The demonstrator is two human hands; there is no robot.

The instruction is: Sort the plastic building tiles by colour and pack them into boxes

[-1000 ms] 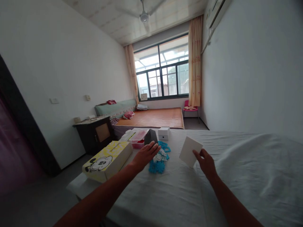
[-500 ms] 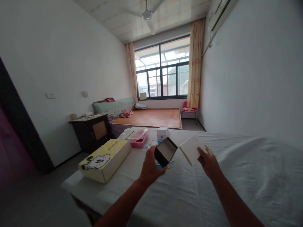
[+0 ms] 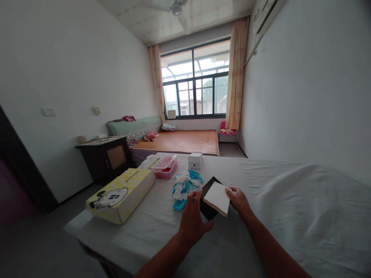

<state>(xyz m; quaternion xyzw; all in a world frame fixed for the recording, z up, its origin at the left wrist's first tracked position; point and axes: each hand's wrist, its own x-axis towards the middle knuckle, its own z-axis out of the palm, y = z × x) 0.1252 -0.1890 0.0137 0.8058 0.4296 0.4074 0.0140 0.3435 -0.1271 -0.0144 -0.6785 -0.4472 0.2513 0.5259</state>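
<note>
My left hand [image 3: 193,216] is curved around the near left side of an open black box [image 3: 209,210], fingers on its edge and thumb below. My right hand [image 3: 238,200] pinches the right edge of a white box lid [image 3: 217,197], a flat rectangular piece with a cream edge. The lid is tilted over the box and hides much of its inside. Just left of the box, a loose pile of blue and white plastic lattice pieces [image 3: 187,186] lies on the white cloth.
A yellow and white cartoon box [image 3: 121,195] stands at the table's left. Behind are a clear pink-tinted plastic container [image 3: 164,166] and a small white box [image 3: 195,160]. White cloth [image 3: 290,216] covers the table, wrinkled at right. Beyond is a bed [image 3: 179,142].
The right hand has brought the white lid left and down over the black box. The black box has moved lower and slightly right, uncovering the plastic pile. The view has shifted slightly.
</note>
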